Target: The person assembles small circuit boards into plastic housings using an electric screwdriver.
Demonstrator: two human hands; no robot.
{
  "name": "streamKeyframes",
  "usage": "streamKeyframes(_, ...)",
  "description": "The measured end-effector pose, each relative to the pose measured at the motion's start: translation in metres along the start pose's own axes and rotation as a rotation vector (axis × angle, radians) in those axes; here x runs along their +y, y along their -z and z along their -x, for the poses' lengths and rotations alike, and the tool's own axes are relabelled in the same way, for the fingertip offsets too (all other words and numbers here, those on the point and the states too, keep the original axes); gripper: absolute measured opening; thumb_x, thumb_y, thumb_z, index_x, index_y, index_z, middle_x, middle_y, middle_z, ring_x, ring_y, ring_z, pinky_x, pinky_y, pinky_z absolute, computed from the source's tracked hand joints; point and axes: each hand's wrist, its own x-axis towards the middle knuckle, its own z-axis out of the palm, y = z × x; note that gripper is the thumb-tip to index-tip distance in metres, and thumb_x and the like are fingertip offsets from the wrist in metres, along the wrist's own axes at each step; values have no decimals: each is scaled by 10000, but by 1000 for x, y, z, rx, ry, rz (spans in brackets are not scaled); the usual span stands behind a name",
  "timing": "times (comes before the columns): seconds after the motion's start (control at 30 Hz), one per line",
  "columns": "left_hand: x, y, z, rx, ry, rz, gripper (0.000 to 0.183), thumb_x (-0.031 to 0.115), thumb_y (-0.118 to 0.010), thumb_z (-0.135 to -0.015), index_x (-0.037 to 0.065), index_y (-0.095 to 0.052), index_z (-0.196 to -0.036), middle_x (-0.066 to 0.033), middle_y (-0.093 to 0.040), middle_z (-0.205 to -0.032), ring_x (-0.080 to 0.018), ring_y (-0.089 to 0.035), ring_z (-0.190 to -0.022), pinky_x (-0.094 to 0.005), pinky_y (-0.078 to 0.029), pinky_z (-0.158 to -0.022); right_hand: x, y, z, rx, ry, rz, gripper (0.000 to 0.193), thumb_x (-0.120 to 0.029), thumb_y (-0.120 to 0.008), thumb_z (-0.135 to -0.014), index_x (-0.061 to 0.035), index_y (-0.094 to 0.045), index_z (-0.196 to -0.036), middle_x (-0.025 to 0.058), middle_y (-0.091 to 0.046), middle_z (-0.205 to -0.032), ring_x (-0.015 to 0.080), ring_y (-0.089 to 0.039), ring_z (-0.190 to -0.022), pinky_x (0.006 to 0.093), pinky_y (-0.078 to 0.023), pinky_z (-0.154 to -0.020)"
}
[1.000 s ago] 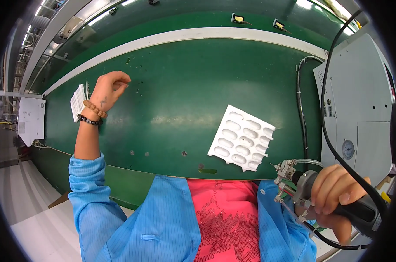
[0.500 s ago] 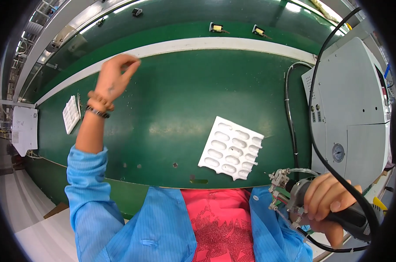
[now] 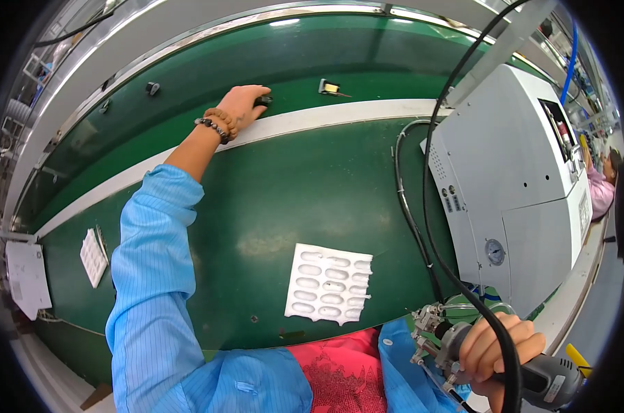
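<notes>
My left hand (image 3: pixel 239 109) reaches over the white rail. Its thumb and fingers are closed around a small black part (image 3: pixel 263 101) lying on the green strip behind the rail; most of that part is hidden. To its right sits another small black part with a yellow block and short wires (image 3: pixel 331 88). At lower right my right hand (image 3: pixel 496 351) is wrapped around a grey and black powered screwdriver (image 3: pixel 456 341) with a metal head and thin tubes, its head pointing left. A white moulded tray (image 3: pixel 329 283) with rows of oval pockets lies on the green table.
A white machine with a round gauge (image 3: pixel 518 199) stands at the right. Black cables (image 3: pixel 399 172) hang and run beside it. A second white tray (image 3: pixel 93 257) and a white box (image 3: pixel 28 279) are at far left. Another dark part (image 3: pixel 152 88) rests on the far strip.
My left hand has moved right and forward from over the table across the rail, and closed on the left one of two small black parts. The view has shifted; my right hand keeps hold of the screwdriver.
</notes>
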Motion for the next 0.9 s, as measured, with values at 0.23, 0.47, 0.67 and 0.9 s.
streamKeyframes(0.23, 32, 15, 1, 257, 214, 284, 314, 49, -718, -819, 15, -541, -1077, -157, -647, -987, -268, -645, -838, -322, -524, -765, 2, -1, -17, -1, 137, 106, 543, -504, -703, -827, -20, -482, -936, 65, -521, -782, 188, -514, -650, 310, -444, -580)
streamKeyframes(0.47, 177, 44, 100, 43, -208, 518, 246, 7, -714, -793, 7, -663, -1034, -114, -654, -963, -242, -638, -869, -314, -512, -764, 4, -10, -15, 50, -33, -57, 252, -70, -774, -797, 14, -536, -797, 113, -588, -625, 195, -581, -486, 315, -508, -496)
streamKeyframes(0.67, 213, 22, 159, -31, -172, 563, 284, 1, -736, -759, 24, -679, -1036, -134, -660, -960, -278, -645, -895, -339, -523, -754, 3, 0, -10, -171, 3, -29, 503, -383, -817, -740, -37, -500, -919, 49, -564, -666, 139, -596, -521, 248, -530, -491)
streamKeyframes(0.9, 232, -7, 177, 57, -123, 554, 290, -1, -747, -737, 22, -683, -1019, -112, -648, -898, -259, -638, -852, -332, -513, -710, 5, -11, -7, -7, -22, -144, 331, -181, -812, -776, 1, -535, -785, 115, -599, -687, 220, -614, -537, 327, -532, -493)
